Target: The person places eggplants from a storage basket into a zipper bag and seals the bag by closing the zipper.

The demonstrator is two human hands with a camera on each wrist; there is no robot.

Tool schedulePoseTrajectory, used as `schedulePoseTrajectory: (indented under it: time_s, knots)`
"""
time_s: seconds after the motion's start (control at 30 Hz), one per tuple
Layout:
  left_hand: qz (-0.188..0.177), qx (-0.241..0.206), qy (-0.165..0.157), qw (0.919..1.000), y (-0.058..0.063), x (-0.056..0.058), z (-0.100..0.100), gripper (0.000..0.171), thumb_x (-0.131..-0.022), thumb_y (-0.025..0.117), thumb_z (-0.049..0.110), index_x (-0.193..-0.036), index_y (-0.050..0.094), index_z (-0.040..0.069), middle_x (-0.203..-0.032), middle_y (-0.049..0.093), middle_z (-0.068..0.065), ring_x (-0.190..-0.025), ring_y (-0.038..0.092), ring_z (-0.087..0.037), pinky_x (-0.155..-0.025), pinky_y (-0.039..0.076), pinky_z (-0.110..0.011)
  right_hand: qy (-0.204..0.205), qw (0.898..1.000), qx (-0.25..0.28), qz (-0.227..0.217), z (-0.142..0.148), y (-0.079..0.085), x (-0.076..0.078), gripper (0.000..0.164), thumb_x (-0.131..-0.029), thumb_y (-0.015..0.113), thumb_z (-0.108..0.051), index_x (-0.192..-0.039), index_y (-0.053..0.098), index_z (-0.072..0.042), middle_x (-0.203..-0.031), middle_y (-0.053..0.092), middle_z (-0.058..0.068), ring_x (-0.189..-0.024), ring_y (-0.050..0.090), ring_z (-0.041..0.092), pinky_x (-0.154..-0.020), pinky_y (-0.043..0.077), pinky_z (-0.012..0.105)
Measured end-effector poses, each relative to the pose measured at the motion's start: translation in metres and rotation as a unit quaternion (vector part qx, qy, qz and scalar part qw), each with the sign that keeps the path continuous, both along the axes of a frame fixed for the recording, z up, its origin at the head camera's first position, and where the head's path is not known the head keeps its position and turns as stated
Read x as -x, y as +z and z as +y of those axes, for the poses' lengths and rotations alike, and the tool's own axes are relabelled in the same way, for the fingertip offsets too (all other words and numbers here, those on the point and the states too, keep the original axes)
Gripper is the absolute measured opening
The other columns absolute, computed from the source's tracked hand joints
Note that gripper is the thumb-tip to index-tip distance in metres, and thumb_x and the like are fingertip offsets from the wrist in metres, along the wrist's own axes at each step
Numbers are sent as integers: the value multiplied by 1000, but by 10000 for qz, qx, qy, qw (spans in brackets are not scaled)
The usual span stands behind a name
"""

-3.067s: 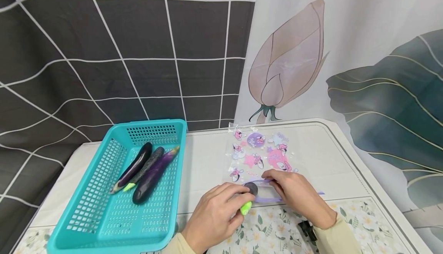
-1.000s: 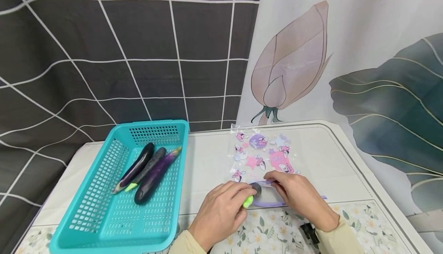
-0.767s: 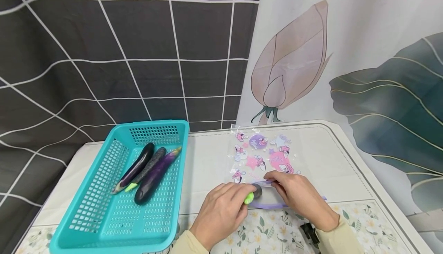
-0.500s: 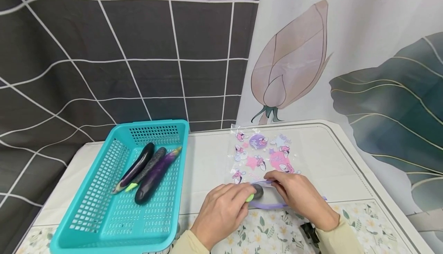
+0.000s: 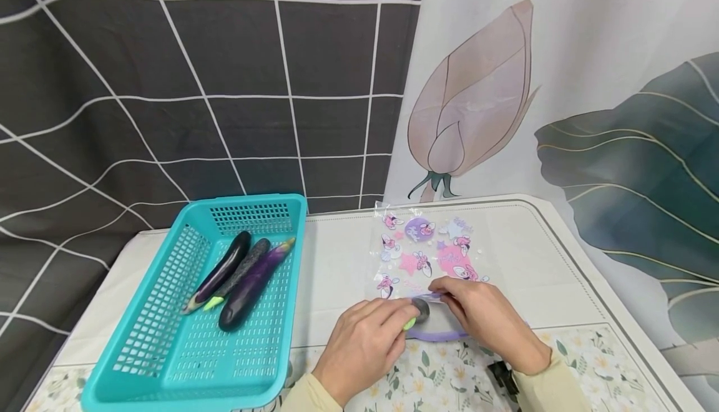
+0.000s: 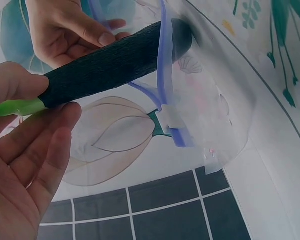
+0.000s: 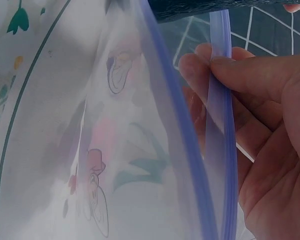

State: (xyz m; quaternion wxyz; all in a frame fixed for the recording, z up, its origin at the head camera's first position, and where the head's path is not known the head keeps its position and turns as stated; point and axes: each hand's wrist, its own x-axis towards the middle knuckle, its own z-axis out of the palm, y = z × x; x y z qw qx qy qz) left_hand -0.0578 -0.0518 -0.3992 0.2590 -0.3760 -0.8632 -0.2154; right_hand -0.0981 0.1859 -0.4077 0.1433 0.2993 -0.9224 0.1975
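Note:
My left hand [image 5: 362,346] grips a dark, bumpy cucumber [image 6: 105,67] by its lime-green stem end, thumb on one side and fingers on the other. In the left wrist view the cucumber's far tip reaches past the purple zip rim into a clear zip bag [image 5: 427,250] printed with pink and purple cartoons. The bag lies flat on the table, its mouth spread towards me. At that mouth, my right hand [image 5: 489,318] pinches one purple rim [image 7: 222,110] between thumb and fingers, holding it apart from the other rim. From the head view most of the cucumber is hidden behind my left hand.
On the left stands a turquoise basket [image 5: 185,362] holding two eggplants [image 5: 255,287] with another dark cucumber [image 5: 238,274] between them. A dark grid-patterned cloth and a flower-printed curtain [image 5: 466,100] hang behind the table. A black strap [image 5: 502,377] circles my right wrist.
My left hand has edged to the right, bringing the cucumber further into the bag's mouth. The near rim bows out more. My right hand keeps its hold on the rim.

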Motion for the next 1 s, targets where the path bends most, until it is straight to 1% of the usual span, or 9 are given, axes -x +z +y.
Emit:
schedulePoseTrajectory:
  time_s: [0.17, 0.3, 0.4, 0.7, 1.0]
  knots:
    - [83, 119, 26, 9999, 0, 0, 0, 25, -86, 74, 12, -111, 71, 17, -114, 71, 4, -101, 68, -8, -82, 53, -23, -10, 10000, -16, 2, 0, 0, 0, 26, -86, 74, 1, -105, 71, -18, -98, 73, -9, -85, 69, 7, -73, 57, 32]
    - [270, 214, -27, 9994, -2, 1, 1, 27, -82, 78, 12, -108, 72, 16, -113, 70, 4, -100, 67, -9, -83, 53, -23, 17, 10000, -9, 28, 1, 0, 0, 27, -86, 74, 1, -105, 71, -18, -97, 73, -9, -85, 69, 7, -72, 56, 31]
    - [328, 230, -69, 9992, -3, 1, 1, 28, -81, 80, 12, -108, 72, 16, -112, 70, 4, -101, 67, -9, -83, 53, -23, 30, 10000, 1, 30, 1, 0, 0, 27, -87, 74, 0, -105, 71, -18, -97, 73, -9, -84, 69, 6, -72, 56, 31]
    - [261, 234, -147, 9993, -3, 2, 6, 27, -81, 79, 9, -107, 72, 16, -112, 69, 4, -103, 66, -8, -85, 52, -23, 53, 10000, 49, 48, 0, 1, 0, 26, -87, 74, 0, -105, 71, -18, -98, 72, -10, -84, 68, 6, -71, 56, 31]
    - [150, 277, -144, 9994, -6, 3, 7, 27, -81, 81, 10, -106, 72, 17, -111, 69, 6, -103, 65, -7, -87, 52, -22, 113, 9999, 82, 63, -1, 0, 0, 26, -85, 75, 1, -103, 71, -17, -97, 73, -9, -85, 68, 6, -72, 57, 32]
